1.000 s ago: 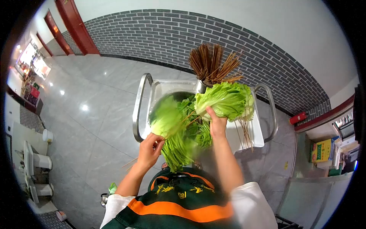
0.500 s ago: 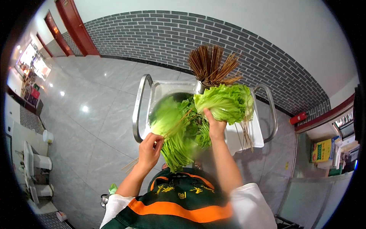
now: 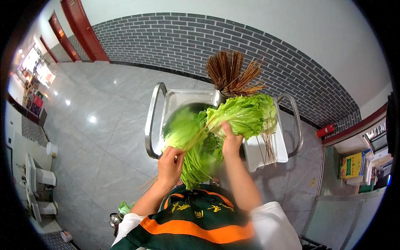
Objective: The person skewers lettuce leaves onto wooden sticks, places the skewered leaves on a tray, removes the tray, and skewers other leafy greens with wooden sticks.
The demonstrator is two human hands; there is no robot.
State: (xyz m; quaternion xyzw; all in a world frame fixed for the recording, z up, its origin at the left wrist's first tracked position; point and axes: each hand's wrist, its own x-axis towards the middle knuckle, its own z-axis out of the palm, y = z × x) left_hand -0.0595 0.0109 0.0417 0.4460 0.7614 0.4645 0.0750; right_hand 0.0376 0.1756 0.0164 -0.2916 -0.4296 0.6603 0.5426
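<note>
Thin wooden skewers (image 3: 203,132) are pinched in my closed left hand (image 3: 170,166), their back ends sticking out past the wrist. Their front ends meet the stem end of a lettuce leaf (image 3: 237,111), which my right hand (image 3: 232,143) grips from below, thumb on top. Beneath both hands, a round metal basin (image 3: 166,121) holds loose lettuce (image 3: 181,129), somewhat blurred, and long-stemmed greens (image 3: 196,166). On the white tray (image 3: 256,156) to the right lie more skewers (image 3: 268,146) with lettuce at their upper ends, partly hidden by the held leaf.
A metal container (image 3: 218,98) at the cart's back is packed with brown skewers (image 3: 231,73). Curved metal handles (image 3: 150,125) stand at both cart ends. Behind runs a grey brick wall (image 3: 175,39); a red cylinder (image 3: 325,130) lies at its foot. Sinks (image 3: 43,177) are far left.
My left hand has shifted right and slightly down with the skewers. The leaf in my right hand has come a little left and lower, so leaf and skewers now overlap.
</note>
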